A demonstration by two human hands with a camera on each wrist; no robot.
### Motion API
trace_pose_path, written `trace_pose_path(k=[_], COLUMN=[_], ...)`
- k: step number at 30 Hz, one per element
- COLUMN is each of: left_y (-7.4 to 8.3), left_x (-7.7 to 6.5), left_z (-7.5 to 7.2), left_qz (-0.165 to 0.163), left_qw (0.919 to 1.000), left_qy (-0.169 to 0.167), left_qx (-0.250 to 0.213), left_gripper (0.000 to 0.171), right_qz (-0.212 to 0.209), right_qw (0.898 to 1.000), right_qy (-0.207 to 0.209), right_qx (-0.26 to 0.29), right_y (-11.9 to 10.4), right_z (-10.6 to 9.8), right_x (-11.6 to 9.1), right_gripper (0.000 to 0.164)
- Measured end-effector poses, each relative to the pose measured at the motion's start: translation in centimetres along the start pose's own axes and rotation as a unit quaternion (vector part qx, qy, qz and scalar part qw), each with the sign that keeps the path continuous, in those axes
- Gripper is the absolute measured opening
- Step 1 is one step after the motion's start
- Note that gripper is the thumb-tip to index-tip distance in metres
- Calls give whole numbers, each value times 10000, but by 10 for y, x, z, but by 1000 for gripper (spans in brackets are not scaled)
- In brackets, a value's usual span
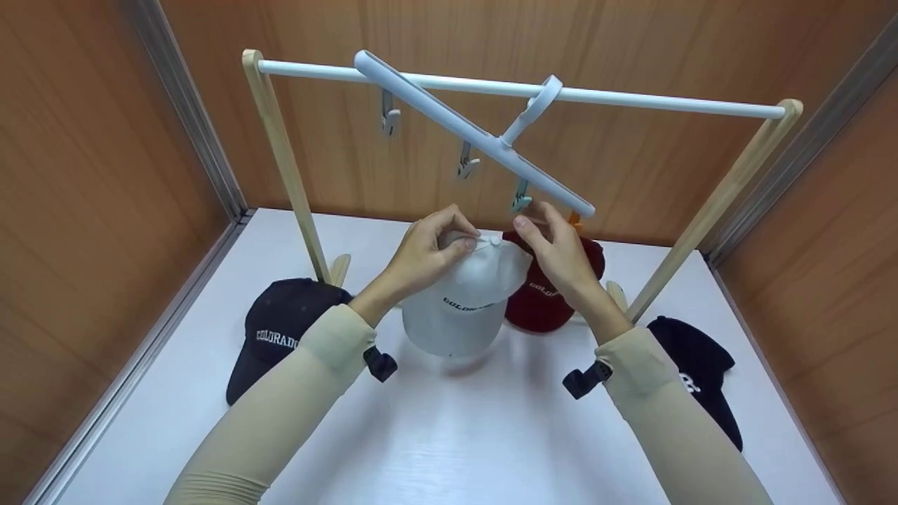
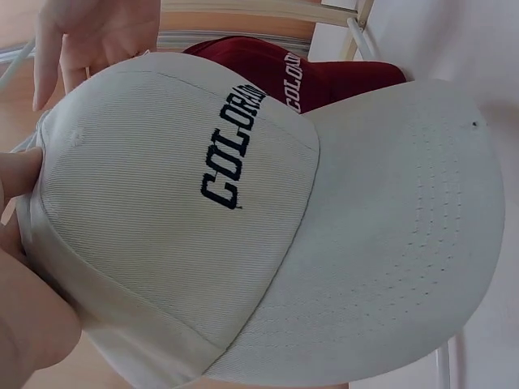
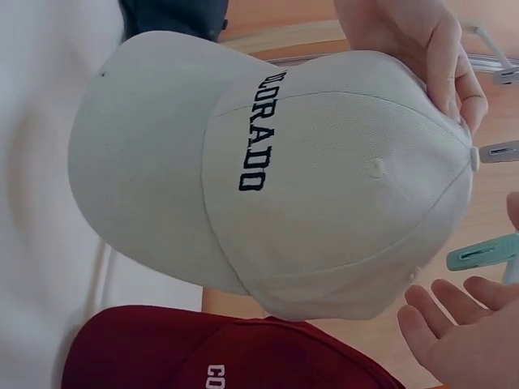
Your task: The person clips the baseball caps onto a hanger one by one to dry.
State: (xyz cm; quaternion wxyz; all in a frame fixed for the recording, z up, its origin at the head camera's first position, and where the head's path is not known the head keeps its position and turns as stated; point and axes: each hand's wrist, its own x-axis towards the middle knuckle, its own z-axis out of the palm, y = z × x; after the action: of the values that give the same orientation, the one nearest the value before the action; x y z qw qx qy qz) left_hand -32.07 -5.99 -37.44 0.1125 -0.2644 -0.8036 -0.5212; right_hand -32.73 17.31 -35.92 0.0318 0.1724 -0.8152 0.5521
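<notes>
My left hand [image 1: 436, 247] pinches the top of a white baseball cap [image 2: 268, 203], just beside its crown button. The cap hangs below the hand with its brim down and dark "COLORADO" lettering on the front. My right hand [image 1: 561, 252] is to the right of the crown with its fingers loosely bent around a gap. A teal clip [image 3: 482, 253] on the hanger sits between its thumb and fingers, which do not close on it. The pale blue clip hanger [image 1: 456, 126] hooks over a white rail and tilts down to the right.
A dark red cap [image 1: 540, 319] hangs from an orange clip [image 1: 575, 219] behind the right hand. Grey clips [image 1: 466, 165] line the hanger. Navy caps lie left [image 1: 280, 315] and right [image 1: 701, 365] on the white table [image 1: 449, 449]. The rail [image 1: 659, 99] stands on wooden legs.
</notes>
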Motion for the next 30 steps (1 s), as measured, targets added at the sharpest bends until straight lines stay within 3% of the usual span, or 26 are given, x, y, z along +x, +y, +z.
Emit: trace_pose_path(k=[8,16,23,30], left_y=[-1,-2,0,-2], left_x=[-2,-3,-4,-5], left_z=[-2,0,1,3], left_qz=[-29,-76,-122,-218], left_qw=[9999,9995,9990,9989], left_qy=[-59,-102,-141,-163], left_qx=[-138,-306,-410,-382], left_gripper=[9,9,9,9], right_qz=[101,-10,-66,-45], right_qw=[9923,9599,9509,9520], right_qy=[-349,-489,-463,-381], right_qx=[1187,2760,3060,3038], right_y=[-2,-1,-2,-2], right_z=[-3,0,1,3], right_x=[9,20,21,21], right_gripper=[69,51,51,51])
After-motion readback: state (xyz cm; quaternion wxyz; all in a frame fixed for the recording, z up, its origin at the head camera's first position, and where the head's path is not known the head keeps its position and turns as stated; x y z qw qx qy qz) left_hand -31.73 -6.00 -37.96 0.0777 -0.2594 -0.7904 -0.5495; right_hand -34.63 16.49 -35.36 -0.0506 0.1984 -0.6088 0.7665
